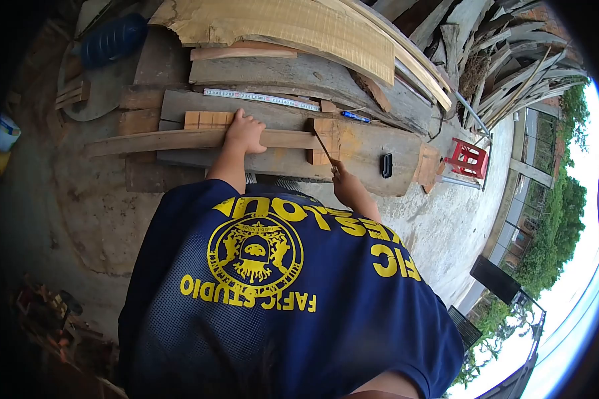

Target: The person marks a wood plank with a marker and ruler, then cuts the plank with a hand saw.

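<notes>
A long, slightly curved wooden strip [160, 141] lies across two wooden blocks on a weathered plank [286, 159]. My left hand [245, 133] is closed over the strip, pressing on it beside the left block [207, 120], which has dark lines across it. My right hand [346, 185] grips a thin, dark handsaw [323, 144], seen nearly edge-on. Its blade slants across the right block [329, 133] at the strip's right end. Whether the teeth touch the strip is hard to tell. The saw's handle is mostly hidden in my fist.
A measuring tape [259, 99] lies along the plank's far side, near a blue marker [356, 117]. A black oblong object [386, 165] is at the right. Beyond are stacked boards [279, 33], a red stool [468, 158] and a blue water jug [114, 41].
</notes>
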`<state>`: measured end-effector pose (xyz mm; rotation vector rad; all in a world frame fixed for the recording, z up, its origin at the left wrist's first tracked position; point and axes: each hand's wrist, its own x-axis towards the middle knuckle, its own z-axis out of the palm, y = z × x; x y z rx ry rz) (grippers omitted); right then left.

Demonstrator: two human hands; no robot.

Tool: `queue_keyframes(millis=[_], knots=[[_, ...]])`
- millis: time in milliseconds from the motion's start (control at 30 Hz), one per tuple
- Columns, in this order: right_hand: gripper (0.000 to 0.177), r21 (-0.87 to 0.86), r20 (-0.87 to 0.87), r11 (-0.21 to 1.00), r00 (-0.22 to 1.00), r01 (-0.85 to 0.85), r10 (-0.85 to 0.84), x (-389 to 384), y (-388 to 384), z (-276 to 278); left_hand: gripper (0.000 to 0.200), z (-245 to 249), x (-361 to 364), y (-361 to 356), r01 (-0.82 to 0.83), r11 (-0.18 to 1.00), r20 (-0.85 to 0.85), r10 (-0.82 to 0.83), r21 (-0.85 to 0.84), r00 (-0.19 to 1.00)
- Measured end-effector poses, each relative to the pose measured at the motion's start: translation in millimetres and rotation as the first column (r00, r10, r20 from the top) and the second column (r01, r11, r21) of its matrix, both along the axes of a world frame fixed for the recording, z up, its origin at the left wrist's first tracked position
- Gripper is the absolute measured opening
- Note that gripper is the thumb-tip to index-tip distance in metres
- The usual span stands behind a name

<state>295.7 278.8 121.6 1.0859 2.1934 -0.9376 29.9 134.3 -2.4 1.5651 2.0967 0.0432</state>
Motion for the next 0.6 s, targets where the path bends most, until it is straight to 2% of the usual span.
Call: queue_keyframes(millis=[33, 167, 267, 500, 600], knots=[[0.047, 0.024, -0.058, 1.000, 0.998, -0.006, 0.007, -2.3, -5.3, 5.4, 0.047, -0.5, 0.9, -1.2, 0.000, 1.000, 0.000, 0.000, 0.006, 1.000], [0.047, 0.033, 0.081, 0.999, 0.997, -0.009, 0.006, -25.0, -11.2, 23.9, 0.047, -1.0, 0.4, -2.3, -0.011, 0.999, -0.004, 0.011, 0.034, 1.000], [0.047, 0.018, 0.068, 1.000, 0.998, -0.013, 0.012, -23.5, -8.6, 17.3, 0.053, 2.5, -1.9, -0.6, -0.001, 0.999, 0.038, 0.003, -0.044, 0.999], [0.047, 0.052, 0.041, 0.998, 0.999, -0.037, 0.034, -20.5, -11.4, 25.2, 0.048, -5.9, -0.1, -2.6, -0.004, 1.000, 0.016, 0.004, 0.025, 1.000], [0.047, 0.070, 0.114, 0.996, 0.993, -0.050, 0.042, -24.2, -12.2, 27.6, 0.049, -3.5, -1.5, -3.4, 0.006, 1.000, 0.024, -0.006, 0.018, 1.000]])
